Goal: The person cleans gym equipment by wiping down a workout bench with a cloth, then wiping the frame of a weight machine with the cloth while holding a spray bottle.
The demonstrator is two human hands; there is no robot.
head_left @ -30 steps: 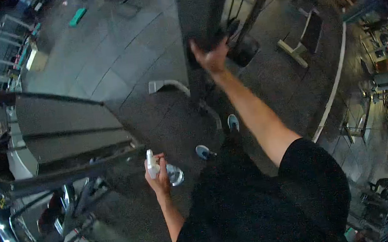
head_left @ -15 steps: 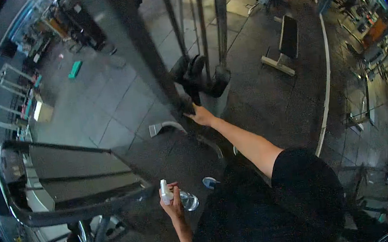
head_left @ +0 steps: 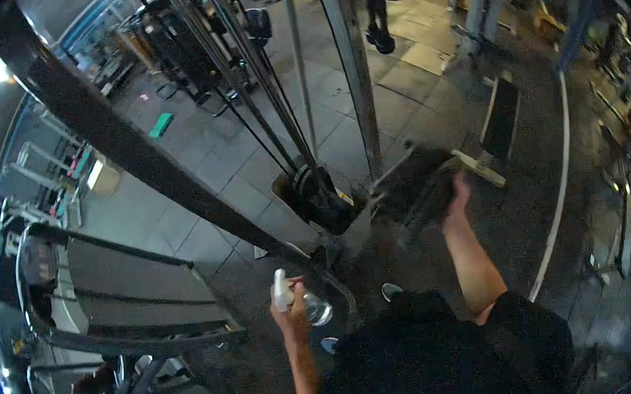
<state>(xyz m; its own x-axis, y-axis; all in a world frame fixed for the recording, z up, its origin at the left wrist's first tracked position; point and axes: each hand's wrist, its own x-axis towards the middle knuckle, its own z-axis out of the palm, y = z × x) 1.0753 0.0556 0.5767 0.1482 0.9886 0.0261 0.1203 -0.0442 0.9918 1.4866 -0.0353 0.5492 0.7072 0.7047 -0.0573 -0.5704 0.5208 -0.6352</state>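
My left hand [head_left: 290,316] is wrapped around a clear spray bottle [head_left: 317,309] with a white trigger head [head_left: 282,288], held low in front of me. My right arm reaches forward, and my right hand [head_left: 458,195] is smeared by motion. Right beside it is a dark, blurred shape [head_left: 419,185], perhaps a cloth or a pad; I cannot tell whether my fingers hold it. A dark slanted frame post [head_left: 136,155] of a cable machine runs down in front of me, near a black weight stack [head_left: 317,193].
A treadmill [head_left: 142,279] stands at the left. A bench [head_left: 499,118] is ahead on the right, with a pale line [head_left: 563,184] on the floor past it. A green step [head_left: 161,125] lies farther off. My shoes [head_left: 391,291] are below.
My right hand has left the slanted post and swung to the right. The view has turned and risen, showing more of the machine. The spray bottle stays in my left hand.
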